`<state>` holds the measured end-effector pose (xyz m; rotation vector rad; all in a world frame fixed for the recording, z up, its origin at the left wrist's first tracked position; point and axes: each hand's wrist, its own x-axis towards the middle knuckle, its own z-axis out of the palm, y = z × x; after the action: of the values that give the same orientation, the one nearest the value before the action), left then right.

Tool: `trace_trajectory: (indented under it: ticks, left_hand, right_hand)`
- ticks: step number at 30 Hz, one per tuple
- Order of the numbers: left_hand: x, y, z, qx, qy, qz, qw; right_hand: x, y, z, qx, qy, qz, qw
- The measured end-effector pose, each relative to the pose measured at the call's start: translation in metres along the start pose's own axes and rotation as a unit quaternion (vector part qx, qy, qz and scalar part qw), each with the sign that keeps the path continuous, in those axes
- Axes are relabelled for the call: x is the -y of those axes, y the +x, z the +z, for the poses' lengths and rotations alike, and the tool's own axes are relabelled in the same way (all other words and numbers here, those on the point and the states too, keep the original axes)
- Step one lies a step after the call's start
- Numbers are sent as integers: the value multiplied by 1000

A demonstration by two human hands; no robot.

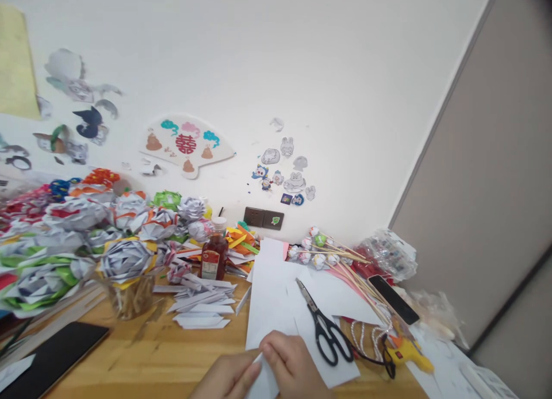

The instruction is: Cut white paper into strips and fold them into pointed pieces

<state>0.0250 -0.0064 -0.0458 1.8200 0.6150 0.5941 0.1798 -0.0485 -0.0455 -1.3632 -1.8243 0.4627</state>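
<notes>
Scissors [324, 325]: black-handled, laid with blades closed, just beside a yellow glue gun [407, 353].
Bottle [214, 254]: white-capped, stood upright behind folded paper strips [200, 304].
Paper flowers [86, 238]: heaped at the left.
Skewers [345, 261]: laid near a black phone [393, 299].
Fan cut-out [185, 146]: stuck on the wall.

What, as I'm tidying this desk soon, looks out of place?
Nothing spilled or broken. The yellow glue gun lies on its side beside the scissors, its black cord looped loosely, and a black phone seems to rest on the wooden skewers. Left hand and right hand pinch white paper.
</notes>
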Motion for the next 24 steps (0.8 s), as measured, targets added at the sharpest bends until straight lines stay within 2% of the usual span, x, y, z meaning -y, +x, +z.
trace_trajectory:
  ticks: [5,8,12,15,17,19,22,24]
  left_hand:
    - [6,5,-5,-8,-78,-82,994]
    - [12,7,-9,-28,-77,-96,992]
    - [17,11,-15,-16,-85,-113,990]
    - [18,15,-21,-35,-77,-116,990]
    - [17,16,-24,-53,-75,-123,988]
    - [14,17,-28,-65,-80,-136,985]
    - [9,15,-33,-83,-86,-156,981]
    - [4,14,-35,-96,-87,-162,978]
  right_hand:
    - [-5,4,-9,-69,7,27,997]
    - [-8,6,-12,-72,21,38,996]
    - [-18,8,-9,-111,90,87,986]
    - [-22,8,-10,-104,103,108,983]
    - [-19,8,-15,-113,37,57,991]
    - [-14,8,-21,-103,-55,-45,992]
    - [-11,8,-25,14,-158,-175,972]
    - [-14,9,-21,75,-198,-191,959]
